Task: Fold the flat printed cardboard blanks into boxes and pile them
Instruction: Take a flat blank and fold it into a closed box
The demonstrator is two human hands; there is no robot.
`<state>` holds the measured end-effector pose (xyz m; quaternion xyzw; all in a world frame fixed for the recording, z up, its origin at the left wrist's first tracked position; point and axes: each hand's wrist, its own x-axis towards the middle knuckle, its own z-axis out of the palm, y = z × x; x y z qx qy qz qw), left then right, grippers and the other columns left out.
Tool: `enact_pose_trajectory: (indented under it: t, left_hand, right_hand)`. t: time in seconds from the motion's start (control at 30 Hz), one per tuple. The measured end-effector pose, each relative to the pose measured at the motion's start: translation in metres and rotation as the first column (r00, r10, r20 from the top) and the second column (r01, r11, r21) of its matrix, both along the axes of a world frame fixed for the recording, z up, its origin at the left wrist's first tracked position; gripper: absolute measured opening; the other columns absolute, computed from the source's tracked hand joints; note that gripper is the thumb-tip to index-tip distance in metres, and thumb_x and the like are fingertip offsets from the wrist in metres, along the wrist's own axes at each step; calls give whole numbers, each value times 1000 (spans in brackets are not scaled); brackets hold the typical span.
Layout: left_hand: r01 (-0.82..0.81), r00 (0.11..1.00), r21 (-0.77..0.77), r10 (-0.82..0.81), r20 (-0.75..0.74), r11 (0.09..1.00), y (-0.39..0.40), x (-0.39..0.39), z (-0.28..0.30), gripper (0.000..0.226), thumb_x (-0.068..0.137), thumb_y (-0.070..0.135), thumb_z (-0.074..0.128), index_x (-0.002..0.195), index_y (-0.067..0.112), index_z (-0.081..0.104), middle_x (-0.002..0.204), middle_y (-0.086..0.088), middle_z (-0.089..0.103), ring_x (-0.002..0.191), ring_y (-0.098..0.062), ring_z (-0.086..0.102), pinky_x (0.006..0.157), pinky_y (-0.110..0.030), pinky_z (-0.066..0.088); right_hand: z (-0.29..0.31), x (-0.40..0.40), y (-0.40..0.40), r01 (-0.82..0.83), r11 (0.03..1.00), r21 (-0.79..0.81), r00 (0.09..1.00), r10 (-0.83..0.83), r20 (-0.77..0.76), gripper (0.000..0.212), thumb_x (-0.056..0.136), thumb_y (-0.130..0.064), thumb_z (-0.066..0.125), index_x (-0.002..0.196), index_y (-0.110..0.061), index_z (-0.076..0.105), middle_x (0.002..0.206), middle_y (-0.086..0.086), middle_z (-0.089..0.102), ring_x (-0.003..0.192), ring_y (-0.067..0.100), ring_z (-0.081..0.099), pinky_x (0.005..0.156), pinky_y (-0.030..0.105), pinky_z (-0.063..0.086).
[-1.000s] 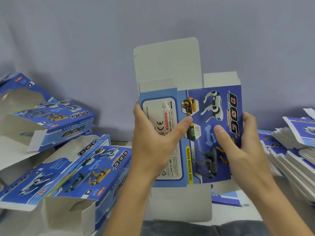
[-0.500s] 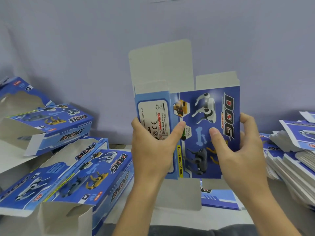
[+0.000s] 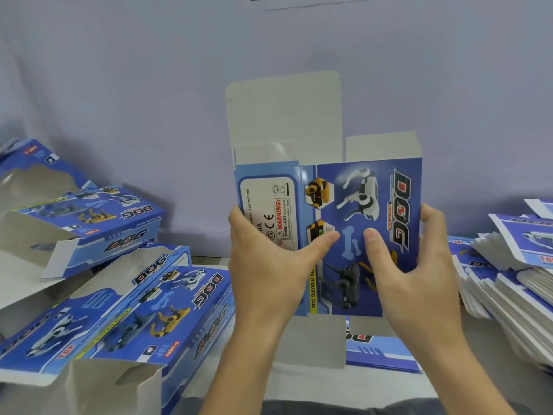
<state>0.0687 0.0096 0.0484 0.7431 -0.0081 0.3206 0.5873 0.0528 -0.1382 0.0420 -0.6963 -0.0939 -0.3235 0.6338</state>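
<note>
I hold the blank [image 3: 329,235] upright above the worktop [image 3: 314,381], long axis vertical, left hand [image 3: 269,265] and right hand [image 3: 410,265] each gripping a side edge, thumbs on the near printed face.

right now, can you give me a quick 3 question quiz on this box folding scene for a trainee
1. True or false: both hands hold the same cardboard blank.
2. Which stack lies at the right edge of the picture? A) folded boxes B) flat blanks C) loose lids
3. Fill in: the big word printed on the held blank's blue panel is ____.

Key
1. True. The left hand grips its left edge and the right hand its right edge, thumbs on the printed face.
2. B. The flat blanks are stacked on the right; the folded boxes are piled on the left.
3. DOG.
</note>
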Motion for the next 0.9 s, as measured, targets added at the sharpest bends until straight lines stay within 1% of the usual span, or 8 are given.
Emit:
enact_pose_trajectory:
  t: [0.13,0.2,0.3,0.4,0.53,0.63,0.8,0.9]
  left_hand:
    - [36,995,-72,-29,93,997,10,-1,5,99,41,60,85,122,35,34,115,14,54,108,-1,58,74,-10,54]
    - [61,987,-56,-52,150,997,15,-1,5,97,41,53,93,118,37,36,116,10,55,109,-4,59,81,-22,59]
    - [99,979,49,-106,173,994,16,-3,4,99,38,47,97,115,45,36,120,4,54,115,-14,58,88,-36,58]
    - [130,978,158,-153,144,979,10,-7,3,110,37,53,94,126,50,29,127,7,48,124,-16,50,97,-42,53]
    - [83,936,278,-171,308,957,9,-14,12,123,52,56,88,144,64,6,151,24,21,139,-5,31,107,-14,37]
    - [63,922,354,-191,338,933,9,-17,18,111,58,62,83,145,64,15,160,11,12,141,7,22,100,3,26]
    - [47,945,389,-167,281,920,13,-19,23,102,54,71,77,142,64,27,149,13,19,140,-14,34,102,-20,39]
    - [33,950,402,-154,271,915,15,-20,25,103,54,72,77,142,64,25,146,10,23,135,-16,38,100,-20,40]
  right_hand:
    - [12,-7,-6,-206,976,71,978,207,1,20,88,-36,63,106,-27,64,103,0,75,89,17,74,60,29,60]
    - [23,-11,-13,-191,979,67,981,189,35,18,93,-37,64,98,-22,72,93,0,77,83,16,74,63,23,58]
    - [36,-17,-27,-150,980,129,987,141,79,32,81,-51,71,91,-21,74,85,-1,77,78,23,72,70,34,57]
    - [44,-22,-36,-102,985,138,994,98,37,28,71,-50,73,84,-25,78,77,0,77,64,19,74,51,20,53]
    - [49,-28,-36,-132,989,72,991,131,26,22,71,-42,72,79,-23,78,70,2,76,54,16,71,45,17,50]
    - [58,-36,-29,-198,980,14,980,198,22,18,71,-35,70,78,-21,78,65,1,74,44,9,66,40,11,44]
    - [69,-46,-21,-218,974,-56,976,219,9,13,74,-28,67,71,-20,76,53,-1,70,28,1,47,34,5,32]
    - [71,-48,-19,-181,981,-68,983,180,-27,18,74,-33,66,67,-20,76,53,0,70,30,3,50,34,6,33]
